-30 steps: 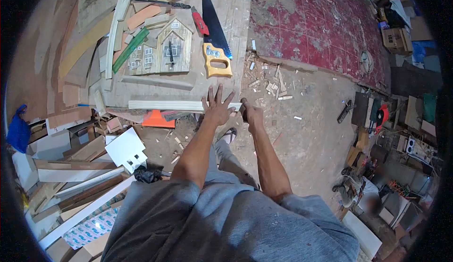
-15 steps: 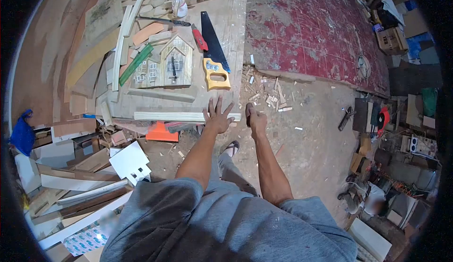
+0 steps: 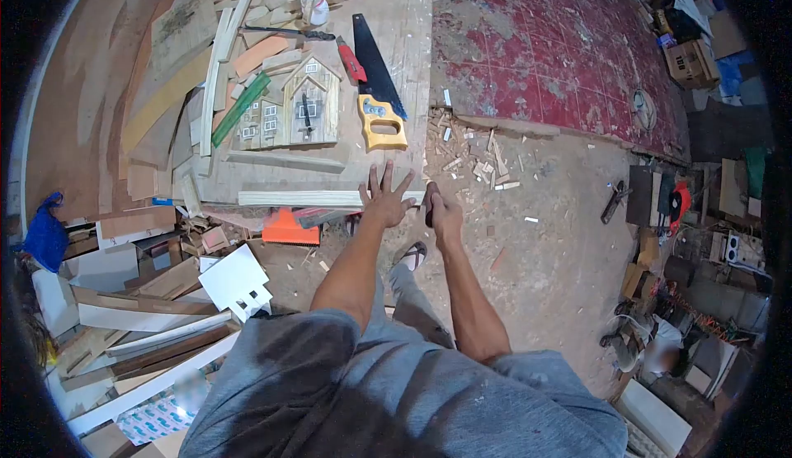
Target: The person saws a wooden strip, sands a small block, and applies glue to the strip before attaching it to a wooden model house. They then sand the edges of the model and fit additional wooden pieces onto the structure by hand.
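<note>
My left hand [image 3: 386, 202] lies with spread fingers on the right part of a pale wooden strip [image 3: 297, 198] along the workbench's front edge. At the strip's right end, my right hand [image 3: 445, 210] is wrapped round a small dark object [image 3: 430, 198], too small to identify. Behind my left hand lies a saw [image 3: 382, 111] with a yellow handle. A red cutter [image 3: 351, 60] rests beside its blade. To the left is a wooden house model [image 3: 310, 107] with small windows, and a thinner wood piece [image 3: 285, 161] lies in front of it.
Wood pieces and a white bottle [image 3: 314, 6] lie at the bench's back. An orange object [image 3: 290, 227] is below the front edge. Offcuts and a white cut-out board [image 3: 235, 283] are at lower left. Wood scraps [image 3: 495, 165] litter the floor right of the bench.
My right hand and the dark object have moved in against the strip's right end. My left hand stays spread on the strip. The whole view has shifted slightly.
</note>
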`<state>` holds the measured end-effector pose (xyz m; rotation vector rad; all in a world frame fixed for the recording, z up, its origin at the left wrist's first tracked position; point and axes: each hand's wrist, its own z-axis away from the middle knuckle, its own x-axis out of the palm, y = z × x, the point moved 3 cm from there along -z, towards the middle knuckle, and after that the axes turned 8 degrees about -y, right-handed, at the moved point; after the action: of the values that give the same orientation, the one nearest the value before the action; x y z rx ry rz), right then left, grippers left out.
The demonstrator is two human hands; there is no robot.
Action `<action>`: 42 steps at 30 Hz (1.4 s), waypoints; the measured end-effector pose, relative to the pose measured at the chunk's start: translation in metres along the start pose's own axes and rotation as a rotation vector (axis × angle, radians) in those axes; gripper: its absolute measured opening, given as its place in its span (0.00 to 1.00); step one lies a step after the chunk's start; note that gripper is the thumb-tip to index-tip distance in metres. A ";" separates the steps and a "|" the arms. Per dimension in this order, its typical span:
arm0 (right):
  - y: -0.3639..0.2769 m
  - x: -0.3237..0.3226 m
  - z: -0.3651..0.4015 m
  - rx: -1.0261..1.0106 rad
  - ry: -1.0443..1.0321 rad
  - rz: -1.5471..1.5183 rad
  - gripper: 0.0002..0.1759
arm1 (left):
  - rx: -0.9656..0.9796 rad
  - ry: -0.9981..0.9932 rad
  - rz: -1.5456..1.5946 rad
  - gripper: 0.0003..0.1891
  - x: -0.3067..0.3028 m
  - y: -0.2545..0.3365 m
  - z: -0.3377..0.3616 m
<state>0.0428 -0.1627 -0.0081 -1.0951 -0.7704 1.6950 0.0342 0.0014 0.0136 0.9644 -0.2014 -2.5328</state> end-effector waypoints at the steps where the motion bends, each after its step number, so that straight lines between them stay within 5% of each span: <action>1: 0.009 0.007 -0.009 -0.002 -0.005 0.004 0.23 | -0.010 -0.008 -0.011 0.35 -0.001 0.001 0.000; 7: 0.008 -0.005 -0.015 0.273 -0.060 -0.027 0.27 | 0.012 -0.006 0.004 0.35 0.006 0.001 0.003; 9: -0.005 -0.010 -0.010 0.255 0.013 -0.118 0.24 | 0.009 -0.031 0.000 0.36 0.004 0.002 0.003; 11: 0.009 0.004 -0.006 0.004 -0.063 -0.096 0.19 | 0.015 -0.031 -0.005 0.36 0.005 -0.001 0.002; 15: 0.045 -0.004 -0.005 0.118 -0.206 0.070 0.19 | 0.016 -0.027 -0.012 0.36 0.007 0.000 0.003; 17: 0.046 0.000 -0.007 -0.014 -0.096 -0.019 0.19 | 0.022 -0.019 -0.016 0.36 0.001 0.001 -0.002; 19: 0.022 -0.001 0.011 0.152 -0.087 -0.188 0.19 | 0.023 -0.041 -0.030 0.36 0.006 -0.001 0.001; 21: 0.008 0.005 0.006 -0.010 -0.002 -0.152 0.18 | 0.004 -0.096 -0.017 0.36 0.002 0.002 0.001; 25: 0.033 0.003 0.004 0.056 -0.109 -0.070 0.19 | 0.030 -0.078 0.006 0.35 0.005 0.000 0.001; 27: 0.052 0.006 0.005 -0.215 0.078 -0.035 0.22 | 0.031 -0.081 0.001 0.35 -0.007 0.004 -0.007; 29: 0.036 0.005 0.021 -0.122 0.048 0.051 0.22 | 0.052 -0.053 -0.014 0.35 0.008 -0.002 0.001; 31: 0.038 -0.001 -0.005 0.231 -0.175 -0.044 0.22 | 0.061 -0.079 -0.027 0.35 0.012 -0.002 0.008; 36: 0.018 -0.005 0.001 0.162 -0.086 -0.206 0.24 | 0.049 -0.116 -0.018 0.36 0.002 0.001 0.003; 38: 0.044 0.013 -0.012 -0.204 0.185 0.108 0.23 | 0.045 -0.115 -0.009 0.36 -0.003 0.005 -0.006; 39: 0.041 0.009 -0.009 -0.188 0.176 0.106 0.23 | 0.061 -0.078 -0.018 0.36 -0.001 0.002 -0.006; 41: 0.024 -0.001 -0.019 0.302 -0.236 -0.099 0.25 | 0.090 -0.036 -0.043 0.36 0.002 0.002 -0.003; 42: 0.021 -0.005 -0.022 0.244 -0.170 -0.080 0.27 | 0.073 -0.063 -0.043 0.36 0.001 0.004 -0.005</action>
<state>0.0559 -0.1747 -0.0336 -0.7508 -0.6815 1.7766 0.0379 -0.0024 0.0102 0.9257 -0.2966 -2.6132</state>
